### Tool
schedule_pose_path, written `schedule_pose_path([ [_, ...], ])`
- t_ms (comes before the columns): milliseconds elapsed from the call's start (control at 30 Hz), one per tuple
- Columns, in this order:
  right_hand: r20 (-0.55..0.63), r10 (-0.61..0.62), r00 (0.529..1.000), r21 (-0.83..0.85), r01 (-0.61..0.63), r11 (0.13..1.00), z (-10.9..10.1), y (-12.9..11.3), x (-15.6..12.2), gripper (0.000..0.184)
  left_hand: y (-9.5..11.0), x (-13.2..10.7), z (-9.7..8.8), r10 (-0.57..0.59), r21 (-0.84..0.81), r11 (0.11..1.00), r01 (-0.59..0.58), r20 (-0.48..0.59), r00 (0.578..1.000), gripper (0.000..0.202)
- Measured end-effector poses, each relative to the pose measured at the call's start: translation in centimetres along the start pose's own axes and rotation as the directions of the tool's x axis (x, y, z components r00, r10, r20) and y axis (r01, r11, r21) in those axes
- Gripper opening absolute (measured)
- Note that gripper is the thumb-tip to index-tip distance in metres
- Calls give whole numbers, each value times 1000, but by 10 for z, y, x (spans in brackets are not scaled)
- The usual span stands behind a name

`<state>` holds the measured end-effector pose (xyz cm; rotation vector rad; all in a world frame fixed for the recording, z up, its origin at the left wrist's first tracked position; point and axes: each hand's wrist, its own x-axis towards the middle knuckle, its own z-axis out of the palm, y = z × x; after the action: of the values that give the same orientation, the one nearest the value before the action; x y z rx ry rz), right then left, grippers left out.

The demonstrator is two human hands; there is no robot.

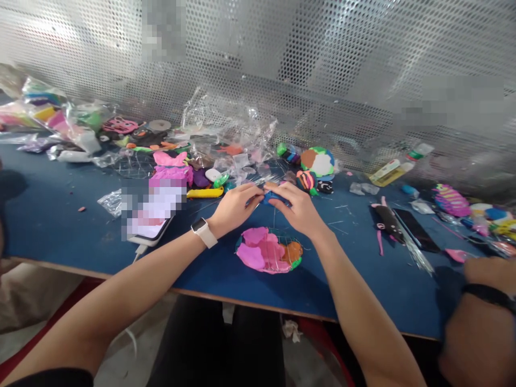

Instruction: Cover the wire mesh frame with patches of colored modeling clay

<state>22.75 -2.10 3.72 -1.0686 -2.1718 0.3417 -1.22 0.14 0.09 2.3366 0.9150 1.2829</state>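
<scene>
A small lump of blue modelling clay (271, 196) is pinched between my two hands above the table. My left hand (239, 203), with a white watch on its wrist, has its fingers curled on the clay's left side. On the other side, the thumb and fingers of my right hand (297, 206) close on it. Fingertips cover part of the lump. Just below my hands lies an oval wire-mesh shape (269, 250), partly covered with pink, orange and green clay. A yellow utility knife (205, 193) rests left of my left hand.
On the left lies a phone (151, 215) with a cable. Plastic bags (229, 129) and clay pieces line the perforated metal wall (258, 48). To the right are a dark clay figure (387, 223), thin wires (417, 252) and another person's arm (479, 328).
</scene>
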Motion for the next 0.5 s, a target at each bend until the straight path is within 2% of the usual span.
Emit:
schedule_pose_path([
  [100, -29, -1, 1000, 20, 2, 1000, -1, 7, -1, 37, 1, 1, -1, -41, -48, 998, 43, 42, 998, 18],
  [200, -114, 10, 993, 34, -6, 999, -3, 11, -2, 28, 6, 2, 0, -135, -115, 983, 145, 90, 987, 17],
  [300, -174, 82, 981, 122, -61, 991, -1, 11, -3, 27, 10, 2, 2, -213, -216, 948, 235, 119, 970, 14],
  [400, -236, 187, 954, 249, -127, 960, 4, 8, -3, 33, 10, 2, 4, -218, -320, 915, 246, 121, 969, 14],
  [500, -265, 231, 936, 287, -152, 946, 8, 4, -2, 25, 8, 2, 6, -226, -374, 893, 252, 111, 968, 14],
])
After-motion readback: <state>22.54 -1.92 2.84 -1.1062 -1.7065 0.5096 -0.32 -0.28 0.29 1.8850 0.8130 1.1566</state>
